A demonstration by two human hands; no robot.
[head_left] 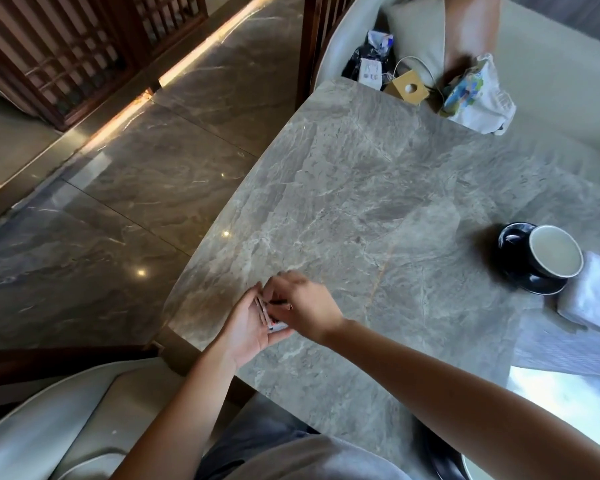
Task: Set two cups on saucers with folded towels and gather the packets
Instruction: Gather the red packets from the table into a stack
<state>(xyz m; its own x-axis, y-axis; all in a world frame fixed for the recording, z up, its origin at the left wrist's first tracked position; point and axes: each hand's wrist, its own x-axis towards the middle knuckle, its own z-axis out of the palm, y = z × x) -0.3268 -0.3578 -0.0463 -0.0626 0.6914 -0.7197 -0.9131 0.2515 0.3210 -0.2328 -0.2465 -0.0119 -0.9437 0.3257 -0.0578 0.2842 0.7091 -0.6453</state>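
Note:
Over the near left corner of the grey marble table (378, 174), my left hand (246, 327) cups a small stack of thin white packets (272, 322). My right hand (303, 306) pinches the same packets from the right. Both hands touch each other there. At the right side a dark cup (555, 252) with a pale inside stands on a dark saucer (534, 285). A folded white towel (591, 294) lies against the saucer's right side. A dark rim shows at the bottom edge, too cut off to identify.
Another person's arm (471, 29) reaches to a printed white bag (475, 95) at the far table edge. A small wooden box (407, 88), cables and dark wrappers lie there too. Pale chairs stand near left and far; marble floor lies to the left.

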